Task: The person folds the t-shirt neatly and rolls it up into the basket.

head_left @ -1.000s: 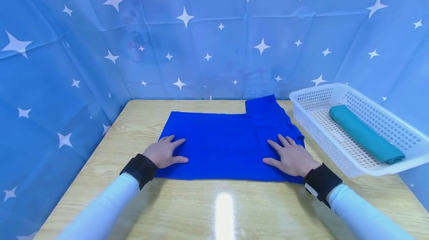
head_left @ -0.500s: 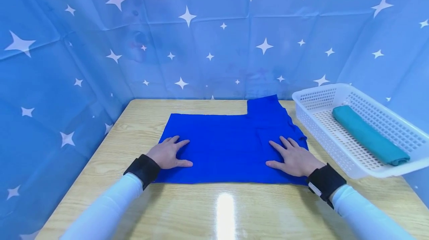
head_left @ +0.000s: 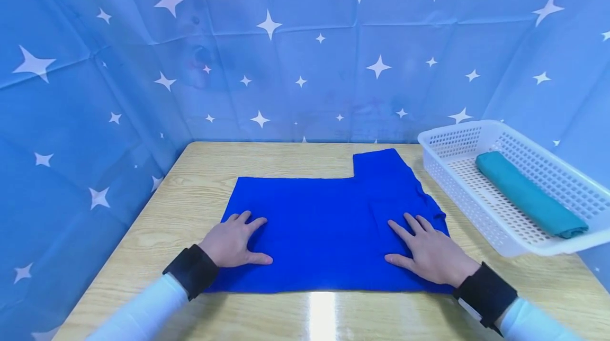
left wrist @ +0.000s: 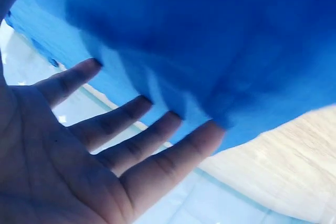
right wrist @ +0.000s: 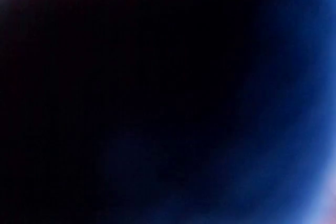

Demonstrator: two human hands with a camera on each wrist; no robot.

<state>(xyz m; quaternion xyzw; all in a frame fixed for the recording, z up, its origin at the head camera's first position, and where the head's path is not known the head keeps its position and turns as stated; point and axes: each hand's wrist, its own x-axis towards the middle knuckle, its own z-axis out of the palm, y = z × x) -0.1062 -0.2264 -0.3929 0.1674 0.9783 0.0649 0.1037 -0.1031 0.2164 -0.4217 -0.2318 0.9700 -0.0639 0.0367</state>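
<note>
On the blue cloth (head_left: pixel 314 230), left hand (head_left: pixel 229 243) and right hand (head_left: pixel 433 253) rest, fingers loosely spread.

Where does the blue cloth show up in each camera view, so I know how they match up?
Head: the blue cloth spreads across the lower middle.
Left wrist: the blue cloth fills most of the upper half.
Right wrist: mostly black, bluish toward the right; too blurred to tell.
Shared landmark: the left hand, seen in the head and left wrist views only.
</note>
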